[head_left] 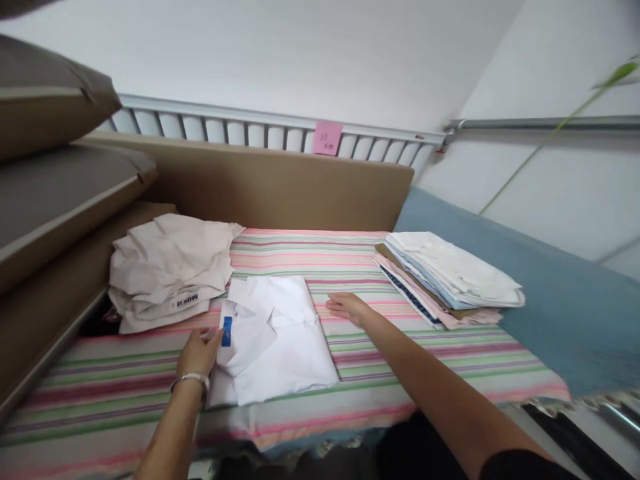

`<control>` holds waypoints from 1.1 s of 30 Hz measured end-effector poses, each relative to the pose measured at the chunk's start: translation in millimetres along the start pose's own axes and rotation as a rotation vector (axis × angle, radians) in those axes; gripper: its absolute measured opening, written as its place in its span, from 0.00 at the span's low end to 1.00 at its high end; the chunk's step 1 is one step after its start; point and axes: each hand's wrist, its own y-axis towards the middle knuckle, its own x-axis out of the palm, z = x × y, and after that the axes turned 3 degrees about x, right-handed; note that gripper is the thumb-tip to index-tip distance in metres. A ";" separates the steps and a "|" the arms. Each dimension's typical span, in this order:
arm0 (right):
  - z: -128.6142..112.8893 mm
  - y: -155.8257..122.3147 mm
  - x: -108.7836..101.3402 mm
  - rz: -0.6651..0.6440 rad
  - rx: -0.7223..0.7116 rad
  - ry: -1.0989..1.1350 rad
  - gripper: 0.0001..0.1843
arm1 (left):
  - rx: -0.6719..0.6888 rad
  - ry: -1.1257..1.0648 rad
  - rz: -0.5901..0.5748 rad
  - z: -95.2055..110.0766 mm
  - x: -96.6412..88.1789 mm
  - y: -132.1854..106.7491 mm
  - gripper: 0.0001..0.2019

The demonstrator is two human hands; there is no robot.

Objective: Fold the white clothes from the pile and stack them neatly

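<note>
A folded white shirt (293,340) lies in front of me on the striped cloth, its collar toward the left and a blue label (227,332) at the neck. At that collar edge, the fingers of my left hand (200,352) are closed in a pinch beside the label; a bracelet (191,383) circles the wrist. My right hand (347,308) is held out flat, fingers extended, just past the shirt's right edge, with nothing in it.
Crumpled pale clothing (170,267) with dark lettering sits at the left, next to stacked cushions (65,193). On the right is a pile of folded clothes (455,270). A brown board (280,187) stands along the back before a radiator (230,130) bearing a pink note (327,137).
</note>
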 end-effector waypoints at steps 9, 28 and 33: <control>-34.4 45.8 60.7 -0.072 -0.014 0.159 0.09 | -0.004 -0.118 -0.122 -9.9 1.6 -35.4 0.21; 21.4 -17.5 -53.7 0.416 -0.376 0.057 0.08 | 0.386 0.245 -0.211 120.5 34.3 51.2 0.04; 96.2 -81.1 -97.5 0.409 -0.023 0.423 0.16 | 0.318 0.075 -0.095 165.5 76.6 41.0 0.15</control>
